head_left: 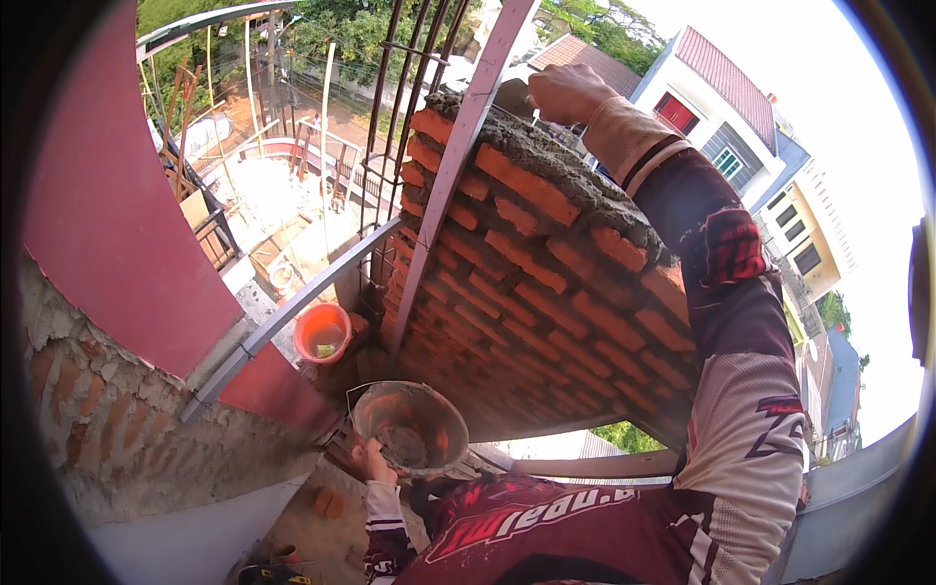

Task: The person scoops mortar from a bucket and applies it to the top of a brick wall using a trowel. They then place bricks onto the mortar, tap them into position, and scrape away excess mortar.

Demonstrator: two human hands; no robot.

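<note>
My left hand (373, 458) grips the near left edge of a dark bucket (444, 434), which has some grey mortar inside. My right hand (564, 93) is raised at the top of a red brick wall (526, 258), its fingers closed on what looks like a trowel (513, 97), partly hidden behind the hand, just over the rough wet mortar (585, 174) along the top course. An upright metal bar (439, 214) stands against the brickwork at its left end.
An orange bucket (338, 330) sits beside a diagonal metal bar (292, 302). Vertical rebar (395, 88) rises behind the brickwork. A pink wall (117, 195) and rough masonry (107, 429) are at left. Below are a work area with timber poles (325, 117), and houses (712, 97) beyond.
</note>
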